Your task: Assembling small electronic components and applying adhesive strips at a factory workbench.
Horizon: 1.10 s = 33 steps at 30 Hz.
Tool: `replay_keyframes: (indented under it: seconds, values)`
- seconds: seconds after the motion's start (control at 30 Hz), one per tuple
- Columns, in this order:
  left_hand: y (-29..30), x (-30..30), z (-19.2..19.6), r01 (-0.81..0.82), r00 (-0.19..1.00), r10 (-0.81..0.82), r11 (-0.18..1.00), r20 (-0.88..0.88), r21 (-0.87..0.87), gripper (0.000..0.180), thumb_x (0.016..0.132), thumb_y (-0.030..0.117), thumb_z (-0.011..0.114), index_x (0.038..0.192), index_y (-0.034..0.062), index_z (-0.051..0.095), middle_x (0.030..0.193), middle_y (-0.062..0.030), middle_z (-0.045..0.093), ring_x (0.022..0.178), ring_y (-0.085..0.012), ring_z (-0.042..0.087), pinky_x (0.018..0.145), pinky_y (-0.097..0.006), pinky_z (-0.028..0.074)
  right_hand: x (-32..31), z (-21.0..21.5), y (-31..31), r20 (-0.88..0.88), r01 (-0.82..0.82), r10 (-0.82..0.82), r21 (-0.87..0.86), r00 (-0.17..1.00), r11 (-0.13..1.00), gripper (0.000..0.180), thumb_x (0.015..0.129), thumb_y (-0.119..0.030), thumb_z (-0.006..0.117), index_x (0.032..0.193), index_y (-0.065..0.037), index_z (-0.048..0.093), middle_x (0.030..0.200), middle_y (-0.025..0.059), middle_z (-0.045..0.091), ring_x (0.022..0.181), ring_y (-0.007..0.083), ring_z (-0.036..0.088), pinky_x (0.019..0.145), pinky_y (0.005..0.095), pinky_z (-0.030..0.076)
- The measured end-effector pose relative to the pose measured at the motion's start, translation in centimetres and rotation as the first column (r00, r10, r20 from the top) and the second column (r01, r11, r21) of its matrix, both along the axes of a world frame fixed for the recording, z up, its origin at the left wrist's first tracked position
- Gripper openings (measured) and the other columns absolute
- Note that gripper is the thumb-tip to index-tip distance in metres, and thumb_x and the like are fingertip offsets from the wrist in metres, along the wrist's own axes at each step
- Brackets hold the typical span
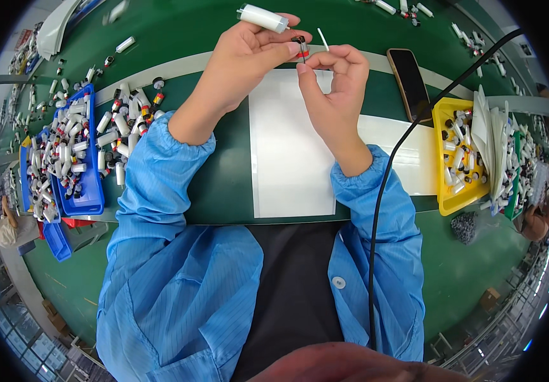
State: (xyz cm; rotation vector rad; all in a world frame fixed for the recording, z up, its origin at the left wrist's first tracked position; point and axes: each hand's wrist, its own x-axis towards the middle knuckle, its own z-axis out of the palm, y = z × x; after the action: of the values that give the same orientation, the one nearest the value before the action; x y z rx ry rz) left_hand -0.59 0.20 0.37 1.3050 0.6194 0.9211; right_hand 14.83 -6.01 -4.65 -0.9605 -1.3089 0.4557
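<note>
My left hand (244,62) is closed, holding a white cylinder (263,18) with clear ends between its fingers. Thumb and fingertips of the same hand pinch a small black-and-red part (301,47). Close beside it, my right hand (338,86) is closed in a pinch around a thin white stick (323,39), whose upper end stands out above the fingers. A fine dark tip shows between the two hands, against the black-and-red part; I cannot tell which piece it belongs to. Below the hands lies a white sheet (292,146) on the green table.
Blue trays (90,191) heaped with white cylinders stand at left, with a loose pile (121,124) beside them. To the right are a phone (408,83), a yellow tray (443,159) of similar pieces and a black cable (386,184). More pieces lie across the far green surface.
</note>
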Motion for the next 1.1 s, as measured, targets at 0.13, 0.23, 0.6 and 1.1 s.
replay_keyframes:
  seconds: [0.13,0.23,0.6,1.1]
  values:
    - [-0.2,0.2,0.4,0.002,0.999,0.002,0.996,0.049,-0.087,0.040,0.095,0.003,0.063,0.134,-0.0016,0.054,0.125,-0.0177,0.067,0.113,-0.0209,0.066,0.099,-0.033,0.053,0.4,0.0,0.3,-0.215,-0.155,0.154,0.012,0.965,0.988,0.043,0.086,0.004,0.070,0.120,-0.001,0.044,0.099,0.0066,0.063,0.089,0.0119,0.060,0.084,0.0264,0.049]
    - [-0.2,0.0,1.4,0.025,0.994,0.003,0.969,0.113,-0.245,0.039,0.097,-0.002,0.060,0.134,0.0000,0.048,0.118,-0.0145,0.065,0.107,-0.0220,0.066,0.094,-0.031,0.056,1.5,0.7,0.4,-0.406,-0.244,0.234,0.029,0.883,0.969,0.032,0.089,0.004,0.068,0.115,-0.001,0.049,0.105,0.0070,0.062,0.093,0.0122,0.060,0.083,0.0262,0.049]
    - [0.0,0.0,0.7,0.145,0.986,-0.143,0.989,0.083,-0.016,0.034,0.096,-0.005,0.058,0.130,-0.0049,0.051,0.119,-0.0123,0.063,0.109,-0.0176,0.063,0.095,-0.031,0.052,3.0,3.3,-0.1,-0.626,-0.535,0.324,-0.179,0.710,0.826,0.013,0.092,-0.005,0.068,0.103,0.002,0.067,0.087,0.0074,0.069,0.076,0.0120,0.064,0.070,0.0258,0.050]
    - [-0.8,-0.2,1.4,0.120,0.992,-0.116,0.990,-0.049,0.078,0.037,0.096,0.002,0.063,0.132,-0.0037,0.055,0.122,-0.0166,0.065,0.114,-0.0211,0.064,0.098,-0.032,0.054,0.8,3.8,-1.0,-0.403,-0.204,0.100,-0.223,0.910,0.953,0.014,0.089,-0.001,0.072,0.101,0.003,0.067,0.090,0.0060,0.070,0.078,0.0081,0.064,0.072,0.0214,0.053]
